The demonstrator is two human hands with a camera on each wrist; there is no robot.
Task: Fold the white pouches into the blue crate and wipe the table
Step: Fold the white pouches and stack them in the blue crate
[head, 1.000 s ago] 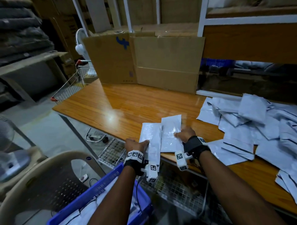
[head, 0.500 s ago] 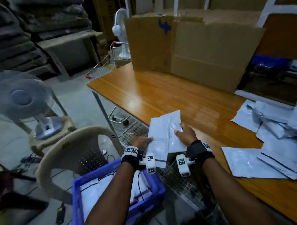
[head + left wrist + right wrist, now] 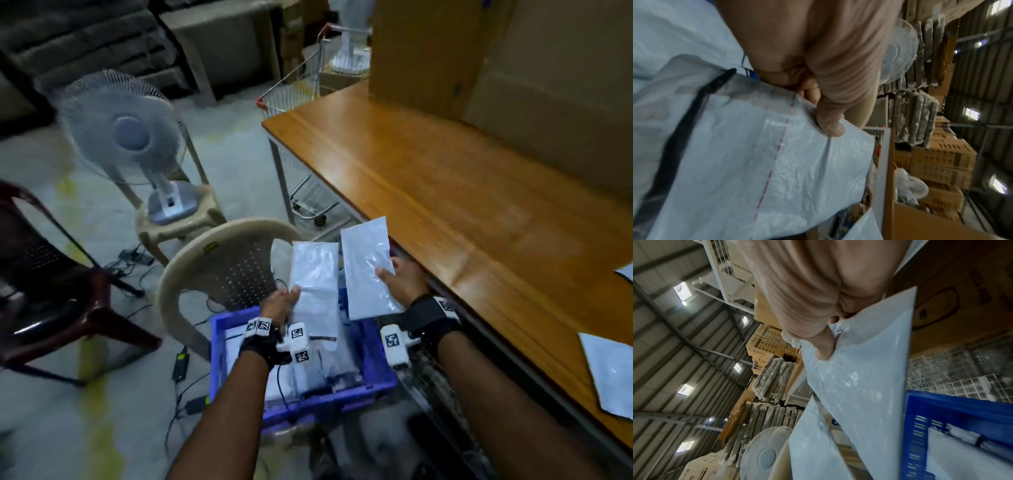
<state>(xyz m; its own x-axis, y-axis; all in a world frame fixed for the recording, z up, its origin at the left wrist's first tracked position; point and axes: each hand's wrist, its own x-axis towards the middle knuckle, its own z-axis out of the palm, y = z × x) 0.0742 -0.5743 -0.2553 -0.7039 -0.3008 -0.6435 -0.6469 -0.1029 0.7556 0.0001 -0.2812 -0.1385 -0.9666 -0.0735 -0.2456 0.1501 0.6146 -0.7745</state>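
Observation:
My left hand [image 3: 279, 305] pinches a folded white pouch [image 3: 315, 284] by its left edge, thumb on top, over the blue crate [image 3: 380, 370]. In the left wrist view the thumb [image 3: 830, 126] presses that pouch [image 3: 777, 162], which has a black strip and a red dashed line. My right hand [image 3: 399, 279] pinches a second white pouch [image 3: 366, 270] by its right edge, just off the table's near edge. The right wrist view shows this pouch [image 3: 863, 378] above the crate's rim [image 3: 962, 404]. The crate sits on a beige chair [image 3: 219, 263] and holds several pouches.
The wooden table [image 3: 462, 192] lies to the right, with loose pouches [image 3: 609, 370] at its right end and cardboard boxes [image 3: 479, 58] at the back. A fan [image 3: 120, 137] on a stool, a maroon chair [image 3: 44, 274] and floor cables stand to the left.
Both hands have carried the two pouches off the table's near edge and leftward over the blue crate. My head has turned left and down, so the pouch pile is mostly out of view.

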